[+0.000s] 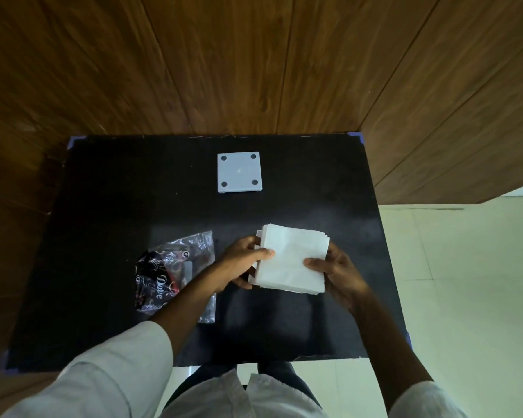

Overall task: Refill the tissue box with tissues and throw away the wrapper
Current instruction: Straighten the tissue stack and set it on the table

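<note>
We look down on a black table [109, 191] pushed against a wood-panelled wall [224, 61], with pale floor tiles [465, 282] to the right. Near the far edge sits a grey square plate [239, 171] with four dark round spots at its corners, lying flat and well apart from everything else. Whether it is the tissue box's lid or base we cannot tell. At the left of the near half lies the wrapper [175, 273], a crumpled clear plastic pack with black and red print, flat on the table and partly crossed by our left forearm [191, 294]. Nothing stands between the wrapper and the plate. In the middle of the near half we hold the stack of tissues [295, 257], a white square pile tilted slightly. A white edge peeks out beneath its left side, and we cannot tell whether it is the tissue box or more tissues. Our left hand [239, 263] grips the left side, thumb on top and fingers curled under; our right hand [335, 273] clasps the right side, thumb pressed on the top sheet. Both sleeves [118, 372] are white and pushed up the arms.
</note>
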